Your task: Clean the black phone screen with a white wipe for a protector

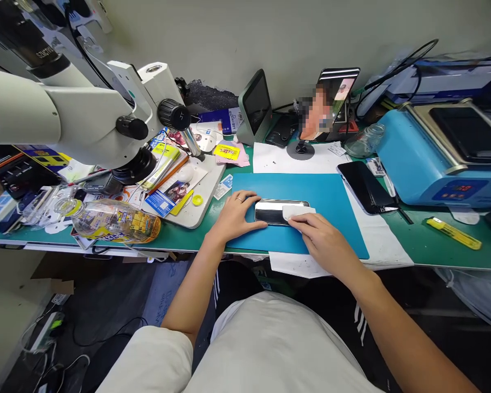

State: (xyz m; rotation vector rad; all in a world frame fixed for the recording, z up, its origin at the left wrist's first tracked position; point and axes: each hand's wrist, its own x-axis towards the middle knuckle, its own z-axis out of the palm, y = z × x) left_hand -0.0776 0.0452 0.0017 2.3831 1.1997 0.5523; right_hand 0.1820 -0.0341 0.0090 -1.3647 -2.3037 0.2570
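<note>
A smartphone (270,213) with a shiny dark face lies flat on the blue mat (245,184). My left hand (238,213) grips its left end, thumb at the near edge and fingers at the far edge. Between the fingers of my right hand (317,234) is a folded white wipe (297,210), pressed on the right part of the phone's face. That wipe covers part of the phone, and some of my right fingertips are hidden.
A microscope (85,120) overhangs the left side, above papers and a tipped plastic bottle (118,218). To the right are another phone (366,185), a yellow cutter (454,233) and a blue machine (417,164). A phone on a stand (339,93) is at the back.
</note>
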